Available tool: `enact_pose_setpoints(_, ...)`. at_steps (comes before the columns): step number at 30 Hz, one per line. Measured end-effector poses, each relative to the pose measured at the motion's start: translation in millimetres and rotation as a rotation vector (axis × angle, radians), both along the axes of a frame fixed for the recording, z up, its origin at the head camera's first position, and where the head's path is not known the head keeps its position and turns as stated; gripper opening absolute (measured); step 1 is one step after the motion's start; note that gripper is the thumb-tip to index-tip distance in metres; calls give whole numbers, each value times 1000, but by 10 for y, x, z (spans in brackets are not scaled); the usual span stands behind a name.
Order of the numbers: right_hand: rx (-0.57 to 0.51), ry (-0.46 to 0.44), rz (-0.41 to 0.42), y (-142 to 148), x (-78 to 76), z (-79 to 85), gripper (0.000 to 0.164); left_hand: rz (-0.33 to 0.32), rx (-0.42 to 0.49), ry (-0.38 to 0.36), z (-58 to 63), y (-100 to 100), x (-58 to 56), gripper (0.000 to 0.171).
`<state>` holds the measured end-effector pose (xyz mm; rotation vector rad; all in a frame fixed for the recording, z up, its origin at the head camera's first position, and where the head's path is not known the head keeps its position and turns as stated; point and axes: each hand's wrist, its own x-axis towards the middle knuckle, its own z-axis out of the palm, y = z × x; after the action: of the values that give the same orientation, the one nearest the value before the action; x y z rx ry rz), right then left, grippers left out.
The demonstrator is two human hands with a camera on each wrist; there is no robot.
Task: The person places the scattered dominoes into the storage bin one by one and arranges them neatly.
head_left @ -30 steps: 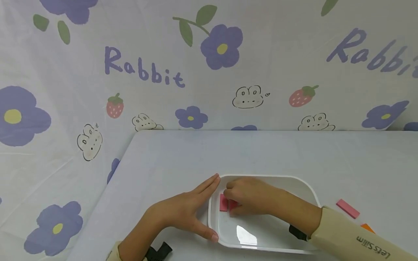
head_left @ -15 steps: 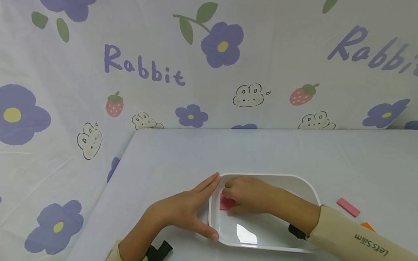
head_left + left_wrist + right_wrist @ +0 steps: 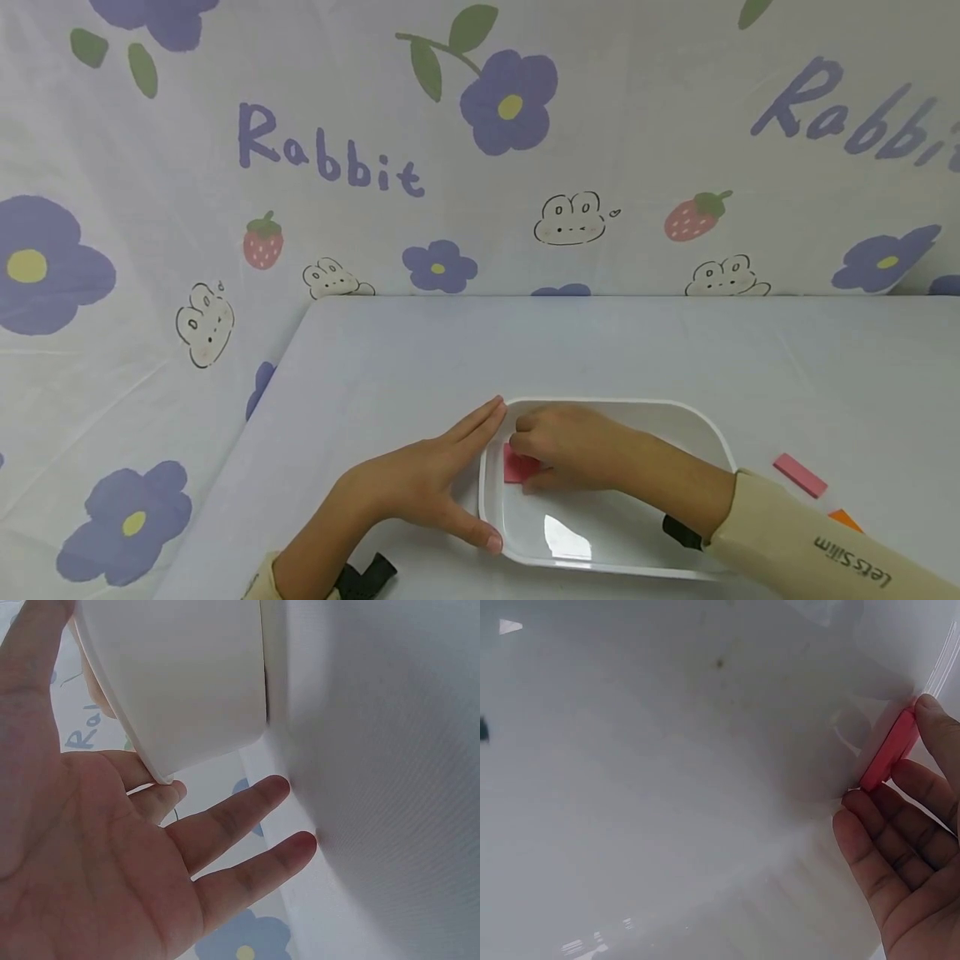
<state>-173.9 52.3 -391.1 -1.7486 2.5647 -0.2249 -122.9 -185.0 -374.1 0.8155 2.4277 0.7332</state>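
Both of my hands are at the white tray [image 3: 720,446] on the table [image 3: 600,350]. My right hand [image 3: 573,450] is inside it at the left end, fingers curled round a pink block [image 3: 516,467] and pinching it against the tray floor near the left wall. My left hand [image 3: 420,487] holds nothing: straight fingers and thumb press the tray's outer left wall. Another pink block [image 3: 799,476] lies on the table right of the tray, an orange piece [image 3: 844,521] just beside it
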Motion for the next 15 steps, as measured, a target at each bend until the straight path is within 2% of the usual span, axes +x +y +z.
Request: enact_pose_setpoints(15,1,-76,-35,27,13,68,26,-2,1,6,-6,0,-3,129)
